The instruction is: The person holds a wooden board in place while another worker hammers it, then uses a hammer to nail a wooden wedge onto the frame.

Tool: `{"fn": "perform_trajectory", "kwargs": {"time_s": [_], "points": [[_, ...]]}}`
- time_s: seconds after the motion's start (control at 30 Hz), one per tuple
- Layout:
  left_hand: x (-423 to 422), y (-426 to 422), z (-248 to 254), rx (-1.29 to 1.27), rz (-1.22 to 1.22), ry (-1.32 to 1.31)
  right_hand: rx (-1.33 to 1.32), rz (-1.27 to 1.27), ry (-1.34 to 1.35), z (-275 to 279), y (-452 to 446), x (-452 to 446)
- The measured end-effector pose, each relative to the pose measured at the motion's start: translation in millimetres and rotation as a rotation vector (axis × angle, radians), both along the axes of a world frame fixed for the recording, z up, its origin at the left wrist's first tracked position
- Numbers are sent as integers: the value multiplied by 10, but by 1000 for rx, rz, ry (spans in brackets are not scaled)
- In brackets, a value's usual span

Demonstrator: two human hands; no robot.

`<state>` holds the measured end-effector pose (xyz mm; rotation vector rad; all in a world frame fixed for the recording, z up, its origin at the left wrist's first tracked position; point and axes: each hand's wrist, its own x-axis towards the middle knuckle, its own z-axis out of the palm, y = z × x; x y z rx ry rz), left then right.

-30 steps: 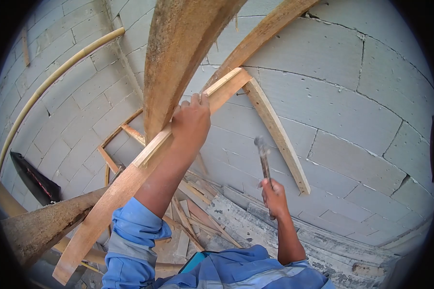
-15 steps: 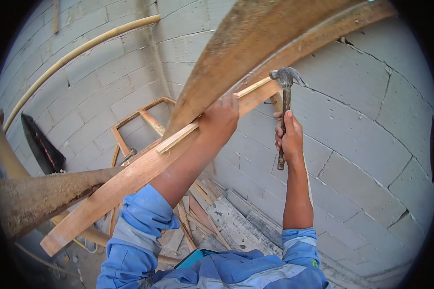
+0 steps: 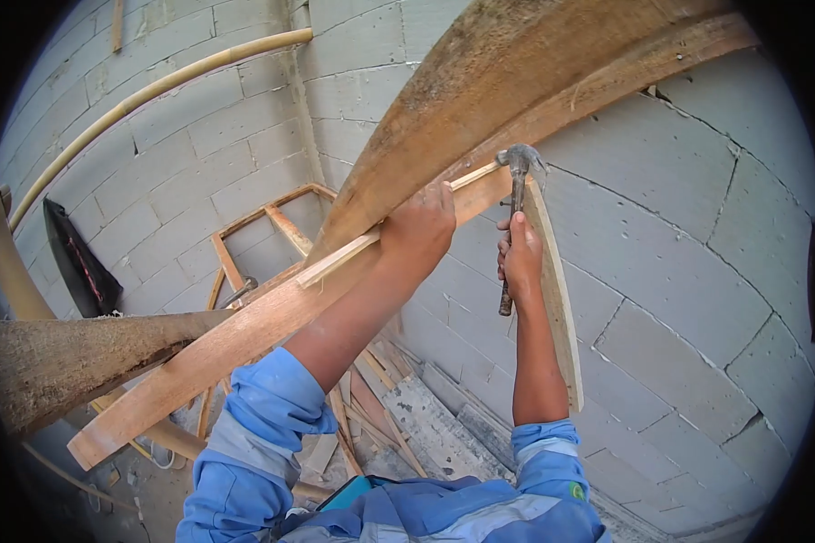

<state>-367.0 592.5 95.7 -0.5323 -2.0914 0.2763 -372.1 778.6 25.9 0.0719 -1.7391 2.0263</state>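
right of centre, the right hand grips a claw hammer, grey-headed, its handle dark and scuffed. the fingers of the left hand clasp a pale, narrow strip along a smooth, light-brown board slanting from lower left to upper centre.

Grey floor, loose wood pieces atop

Behind, pale grey block walls, meeting in a corner. Slanting across the left one, a long, rounded, yellowish pole; below it, a black, tapering, bag-like object with reddish marks. Near the corner, a brown wooden frame. Lower down, loose pale-brown timber strips beside grey, stained boards.
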Motion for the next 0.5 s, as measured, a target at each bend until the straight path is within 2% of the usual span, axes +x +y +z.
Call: {"fn": "perform_trajectory", "kwargs": {"time_s": [0.17,0.27,0.37,0.47,0.5], "points": [[-19,14,39,-9,-4,32,-69,-38,150,-13,-74,78],[-8,25,40,-16,27,-14,80,-68,-8,4,-12,-20],[-17,14,55,-17,12,-22,-8,-87,50,-5,-65,64],[-46,15,55,-14,-11,4,10,-118,145,-65,-104,73],[-56,23,53,-7,5,-37,53,-111,88,-63,-89,54]]}}
